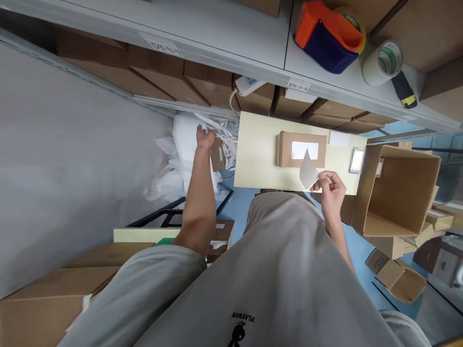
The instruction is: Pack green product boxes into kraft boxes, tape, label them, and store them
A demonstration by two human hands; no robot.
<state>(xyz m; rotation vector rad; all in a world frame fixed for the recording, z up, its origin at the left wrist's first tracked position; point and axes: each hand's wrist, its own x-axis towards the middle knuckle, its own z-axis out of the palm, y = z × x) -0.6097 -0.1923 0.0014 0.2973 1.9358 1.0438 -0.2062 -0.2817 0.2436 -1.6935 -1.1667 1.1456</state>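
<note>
Your right hand (328, 187) is at the near edge of the desk (256, 154), closed in a fingertip pinch on a slip (307, 172) of paper, which curves up and away to the left. The box (304, 137) rests on the desk to the left and far side of that hand, its long axis running left to right, roughly along the desk's long side. From your viewpoint the slip's far tip overlaps the box's white label (299, 148); contact between them cannot be determined. Your right hand is clearly the nearer to the box. Your left hand (206, 137) is well apart from it, beyond the desk's left edge, beside a pile of white strips (228, 137). Its fingers are loosely spread and nothing is seen in their hold; whether they touch the strips cannot be told. A phone (357, 161) lies on the desk right of the box, and an open carton (405, 188) stands just past the right edge.
</note>
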